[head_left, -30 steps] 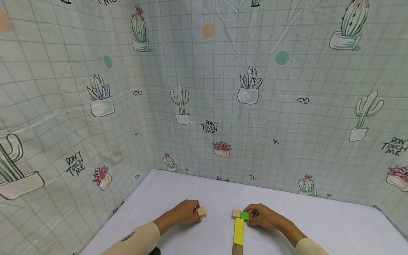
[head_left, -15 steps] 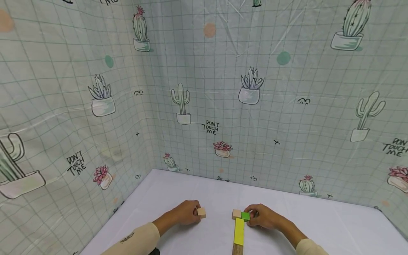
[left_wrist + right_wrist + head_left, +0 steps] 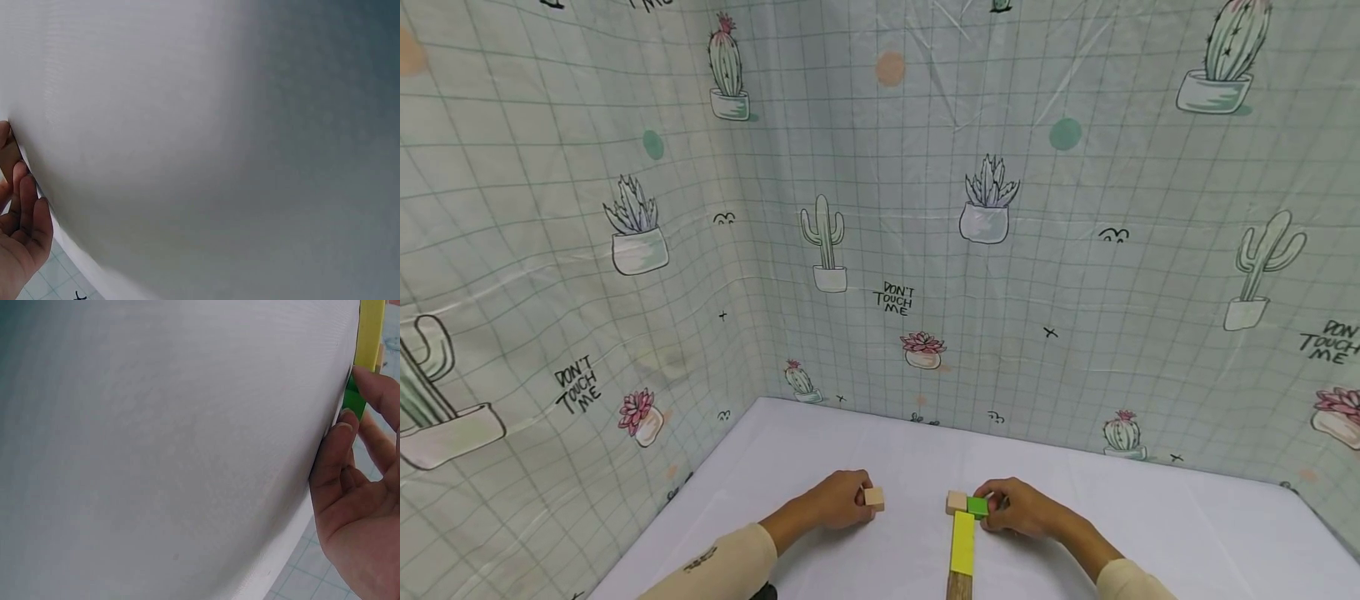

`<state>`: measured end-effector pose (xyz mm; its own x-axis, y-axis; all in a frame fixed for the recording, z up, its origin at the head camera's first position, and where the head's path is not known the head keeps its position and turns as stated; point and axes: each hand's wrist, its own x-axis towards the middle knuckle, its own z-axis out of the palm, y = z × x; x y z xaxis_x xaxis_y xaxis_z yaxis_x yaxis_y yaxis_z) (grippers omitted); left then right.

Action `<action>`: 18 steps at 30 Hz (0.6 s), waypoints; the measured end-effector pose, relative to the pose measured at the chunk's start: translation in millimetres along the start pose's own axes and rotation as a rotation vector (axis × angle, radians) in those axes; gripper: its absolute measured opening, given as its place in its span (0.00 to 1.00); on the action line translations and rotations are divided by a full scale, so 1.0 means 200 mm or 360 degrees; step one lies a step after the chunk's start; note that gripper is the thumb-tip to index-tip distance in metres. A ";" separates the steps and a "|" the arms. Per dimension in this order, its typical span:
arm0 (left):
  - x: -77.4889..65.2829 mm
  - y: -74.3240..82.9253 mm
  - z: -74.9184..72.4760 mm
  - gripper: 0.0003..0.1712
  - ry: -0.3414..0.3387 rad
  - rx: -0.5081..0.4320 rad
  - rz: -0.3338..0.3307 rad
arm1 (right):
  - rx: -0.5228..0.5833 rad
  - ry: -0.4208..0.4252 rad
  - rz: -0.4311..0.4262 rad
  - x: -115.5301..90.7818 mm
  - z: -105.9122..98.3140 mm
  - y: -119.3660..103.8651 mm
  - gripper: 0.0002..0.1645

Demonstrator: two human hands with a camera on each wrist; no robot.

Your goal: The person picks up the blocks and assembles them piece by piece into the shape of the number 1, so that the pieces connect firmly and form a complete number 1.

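Note:
My left hand (image 3: 842, 500) pinches a plain wooden cube (image 3: 875, 499) on the left part of the white table; the left wrist view shows its fingers (image 3: 41, 228) bent at the frame's edge. Across a gap, my right hand (image 3: 1017, 508) grips a green block (image 3: 977, 507) between thumb and fingertips. A second plain wooden cube (image 3: 957, 502) lies against the green block's left side. Just below these two, a long yellow block (image 3: 962, 542) lies lengthwise, its far end up against them. In the right wrist view the green block (image 3: 354, 403) shows between the fingers, beside the yellow one.
A dark brown wooden block (image 3: 958, 586) continues the row below the yellow one, cut off by the frame. The white tabletop (image 3: 880, 450) meets a cactus-print curtain (image 3: 850, 333) at the back and left.
Both hands and the blocks stay in place. Only a slight shift of the head view shows.

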<state>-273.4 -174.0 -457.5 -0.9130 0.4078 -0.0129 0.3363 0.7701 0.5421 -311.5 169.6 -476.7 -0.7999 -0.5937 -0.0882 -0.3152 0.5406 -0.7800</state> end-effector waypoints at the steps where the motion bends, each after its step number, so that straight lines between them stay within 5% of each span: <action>1: 0.00 0.00 0.00 0.12 -0.0001 0.0005 -0.0003 | -0.0002 -0.0001 -0.0004 0.00 0.00 0.00 0.20; 18: 0.00 0.00 0.01 0.12 0.0001 0.0056 0.0031 | -0.0010 0.0005 -0.0014 -0.01 0.00 0.00 0.20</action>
<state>-274.1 -173.5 -458.8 -0.9062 0.4228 -0.0020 0.3621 0.7786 0.5126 -310.5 169.9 -475.9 -0.7987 -0.5965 -0.0795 -0.3255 0.5393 -0.7767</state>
